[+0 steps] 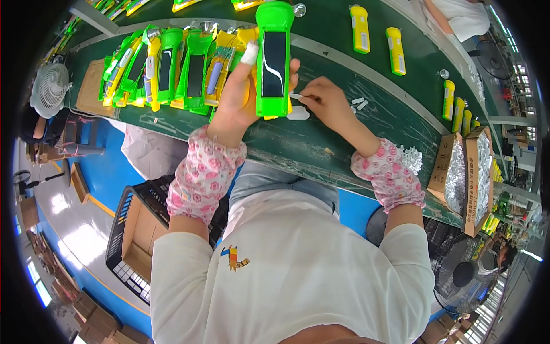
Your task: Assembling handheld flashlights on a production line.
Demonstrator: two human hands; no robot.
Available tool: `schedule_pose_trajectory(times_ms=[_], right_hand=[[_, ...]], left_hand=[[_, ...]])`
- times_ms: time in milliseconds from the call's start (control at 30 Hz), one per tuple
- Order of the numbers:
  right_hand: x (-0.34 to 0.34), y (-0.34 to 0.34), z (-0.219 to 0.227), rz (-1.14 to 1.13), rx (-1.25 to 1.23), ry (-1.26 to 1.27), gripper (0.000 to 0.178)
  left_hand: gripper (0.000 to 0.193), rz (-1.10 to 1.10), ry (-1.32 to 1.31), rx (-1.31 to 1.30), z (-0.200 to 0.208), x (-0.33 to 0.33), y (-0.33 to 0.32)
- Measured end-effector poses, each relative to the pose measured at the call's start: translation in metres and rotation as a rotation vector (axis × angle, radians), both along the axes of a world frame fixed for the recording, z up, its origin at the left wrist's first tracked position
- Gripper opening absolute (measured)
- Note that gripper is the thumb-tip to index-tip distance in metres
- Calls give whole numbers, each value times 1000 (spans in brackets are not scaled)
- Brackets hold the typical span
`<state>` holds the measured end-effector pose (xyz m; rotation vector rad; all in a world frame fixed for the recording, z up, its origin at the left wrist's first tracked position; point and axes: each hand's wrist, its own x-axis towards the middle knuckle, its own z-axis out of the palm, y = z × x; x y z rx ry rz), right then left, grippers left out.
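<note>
My left hand [238, 100] is closed round a green and yellow flashlight [275, 106], held upright above the bench. A dark, glossy rectangular panel faces up on it, and white wrapping covers my left thumb. Just right of the flashlight, my right hand [329, 106] pinches a small white piece [295, 96] between thumb and fingers. Below those fingertips lies a flat white piece [298, 113]. Several small white strips [359, 104] rest to the right of that hand. Left of my left hand, several green and yellow flashlights [195, 74] are lined up, some opened with wiring showing.
Finished-looking yellow flashlights [360, 28] lie across the green bench [338, 146]. A heap of small white parts [411, 159] sits by my right sleeve, near a cardboard box [441, 166] of shiny parts. A black crate [119, 229] stands low left; a fan [51, 90] is at far left.
</note>
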<state>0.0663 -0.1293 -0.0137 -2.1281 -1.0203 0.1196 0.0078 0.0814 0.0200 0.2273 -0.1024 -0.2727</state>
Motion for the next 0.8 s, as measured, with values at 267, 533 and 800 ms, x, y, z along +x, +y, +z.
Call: schedule_pose_trajectory(times_ms=[267, 533, 800], right_hand=[[5, -35, 104, -150, 491, 422, 28], [-40, -8, 137, -110, 160, 0, 28], [-46, -16, 114, -153, 131, -335, 37]], left_hand=[[59, 142, -73, 178, 7, -8, -56], [59, 53, -204, 171, 11, -18, -79], [47, 250, -141, 245, 3, -16, -83]])
